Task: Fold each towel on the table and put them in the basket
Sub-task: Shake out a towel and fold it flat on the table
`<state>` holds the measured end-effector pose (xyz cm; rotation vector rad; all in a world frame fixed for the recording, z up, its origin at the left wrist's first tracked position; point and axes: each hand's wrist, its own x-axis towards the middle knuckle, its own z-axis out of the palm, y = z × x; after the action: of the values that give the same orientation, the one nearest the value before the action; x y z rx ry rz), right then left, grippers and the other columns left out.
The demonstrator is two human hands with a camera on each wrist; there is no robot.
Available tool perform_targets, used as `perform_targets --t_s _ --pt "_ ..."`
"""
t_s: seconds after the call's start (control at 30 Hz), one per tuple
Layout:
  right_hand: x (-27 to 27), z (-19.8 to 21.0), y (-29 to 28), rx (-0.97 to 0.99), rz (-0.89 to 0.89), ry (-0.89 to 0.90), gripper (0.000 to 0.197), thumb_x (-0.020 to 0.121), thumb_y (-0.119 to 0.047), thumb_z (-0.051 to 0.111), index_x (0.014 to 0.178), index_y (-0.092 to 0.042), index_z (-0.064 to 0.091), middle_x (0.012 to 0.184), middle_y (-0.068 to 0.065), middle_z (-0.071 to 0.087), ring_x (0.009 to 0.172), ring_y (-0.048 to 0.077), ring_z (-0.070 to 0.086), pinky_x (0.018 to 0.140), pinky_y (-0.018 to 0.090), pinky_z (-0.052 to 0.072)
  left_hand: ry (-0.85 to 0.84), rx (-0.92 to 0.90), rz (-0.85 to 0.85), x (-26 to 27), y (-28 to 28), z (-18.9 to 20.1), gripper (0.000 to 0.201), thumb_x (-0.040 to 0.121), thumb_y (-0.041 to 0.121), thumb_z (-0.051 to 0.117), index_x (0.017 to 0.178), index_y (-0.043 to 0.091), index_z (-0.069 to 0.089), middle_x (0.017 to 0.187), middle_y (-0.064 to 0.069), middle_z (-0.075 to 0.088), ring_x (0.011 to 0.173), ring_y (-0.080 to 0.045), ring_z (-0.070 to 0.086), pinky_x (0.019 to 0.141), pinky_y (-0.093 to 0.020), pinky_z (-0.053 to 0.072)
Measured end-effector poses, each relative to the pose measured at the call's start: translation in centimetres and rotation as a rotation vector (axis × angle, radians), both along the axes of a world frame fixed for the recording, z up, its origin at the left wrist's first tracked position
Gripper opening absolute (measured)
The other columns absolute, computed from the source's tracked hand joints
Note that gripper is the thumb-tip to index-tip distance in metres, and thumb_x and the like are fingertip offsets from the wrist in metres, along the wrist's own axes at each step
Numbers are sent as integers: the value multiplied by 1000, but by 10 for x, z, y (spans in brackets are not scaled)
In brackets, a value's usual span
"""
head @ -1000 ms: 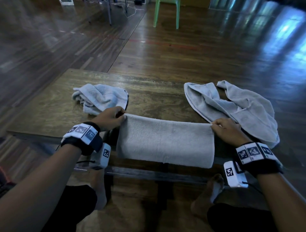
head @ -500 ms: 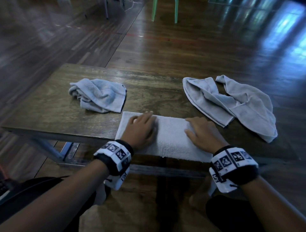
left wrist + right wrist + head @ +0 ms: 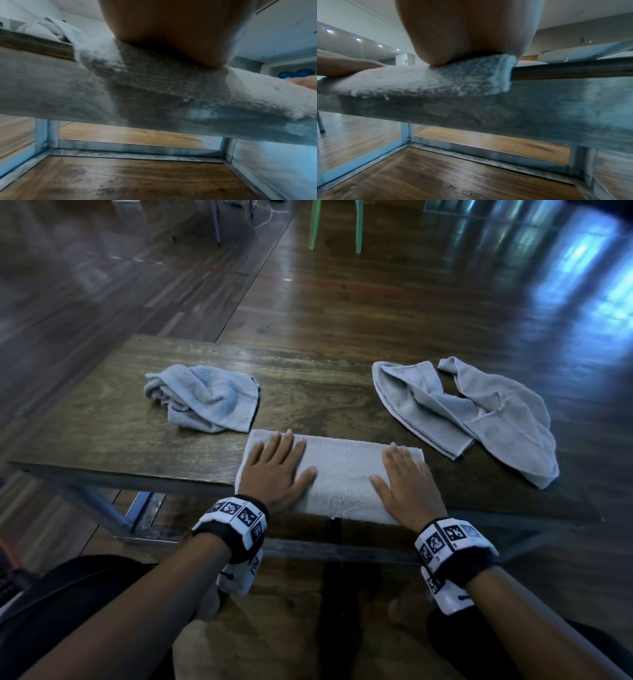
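Observation:
A folded white towel (image 3: 342,474) lies along the near edge of the wooden table (image 3: 102,433). My left hand (image 3: 277,467) lies flat on its left end, fingers straight and spread. My right hand (image 3: 404,477) lies flat on its right end. Both wrist views show only a palm heel pressing on the towel (image 3: 154,81) (image 3: 436,79) at the table edge. A crumpled light blue towel (image 3: 205,398) sits at the back left. A loose grey towel (image 3: 479,416) is spread at the back right. No basket is in view.
The table has a metal frame (image 3: 137,147) over a dark wooden floor (image 3: 411,302). Green chair legs (image 3: 335,227) stand far behind the table. My knees and bare feet are under the near edge.
One second ago both hands pinched the towel's far corners with it hanging over the edge. Since then it was folded onto the table, and both hands slid apart to flatten it.

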<state>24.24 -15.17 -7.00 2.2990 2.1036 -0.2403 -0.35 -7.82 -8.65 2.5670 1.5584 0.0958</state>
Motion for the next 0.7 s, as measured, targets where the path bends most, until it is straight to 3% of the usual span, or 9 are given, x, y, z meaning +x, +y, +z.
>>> perform_targets --t_s 0.1,0.17,0.23,0.3,0.4,0.5,0.6,0.7 --pt "12 0 -5 -21 -69 1 64 97 -50 15 150 -16 5 159 0 -2 146 15 -5 118 44 -1 13 -39 51 -10 -2 5 78 82 66 -4 149 27 2 159 0 -1 147 -19 -2 117 -43 2" --pt "14 2 -9 -16 -86 -17 63 97 -49 15 150 -15 6 159 1 -1 146 14 -6 118 45 -2 16 -41 80 -11 -9 11 75 86 59 1 149 19 6 159 -9 2 146 -25 2 117 -46 4" --pt "15 6 -13 15 -76 -39 61 98 -46 18 149 -14 12 159 4 5 147 16 -1 118 44 -1 69 60 5 -7 -24 15 67 90 46 10 146 10 21 154 -21 17 143 -35 18 115 -50 15" --pt "13 12 -18 69 -29 -70 57 98 -43 23 147 -16 19 157 6 14 146 20 8 118 44 3 50 148 -93 -1 -42 16 62 90 38 18 140 6 35 148 -23 33 136 -37 34 110 -51 28" --pt "11 14 -27 71 37 -105 56 96 -45 16 146 -20 24 155 5 22 143 20 18 118 44 7 14 11 -102 5 -70 20 73 86 46 2 147 9 20 154 -17 20 143 -34 18 116 -47 15" --pt "5 10 -32 17 65 -118 72 85 -52 -1 146 -22 22 155 4 21 142 20 20 117 44 10 62 -55 -54 6 -73 21 82 80 53 -10 148 12 8 157 -14 8 146 -31 4 118 -45 6" --pt "2 10 -27 4 73 -127 80 80 -56 -7 146 -22 22 155 3 23 140 21 24 115 43 15 -3 -93 -54 5 -48 18 81 82 59 -6 148 14 11 158 -12 7 146 -30 4 118 -45 5" --pt "-3 19 -17 -11 93 -128 59 94 -51 10 145 -25 25 154 1 26 137 21 28 114 41 16 -37 -133 -42 4 -10 17 69 91 57 5 148 19 14 159 -7 7 146 -25 4 118 -43 4"
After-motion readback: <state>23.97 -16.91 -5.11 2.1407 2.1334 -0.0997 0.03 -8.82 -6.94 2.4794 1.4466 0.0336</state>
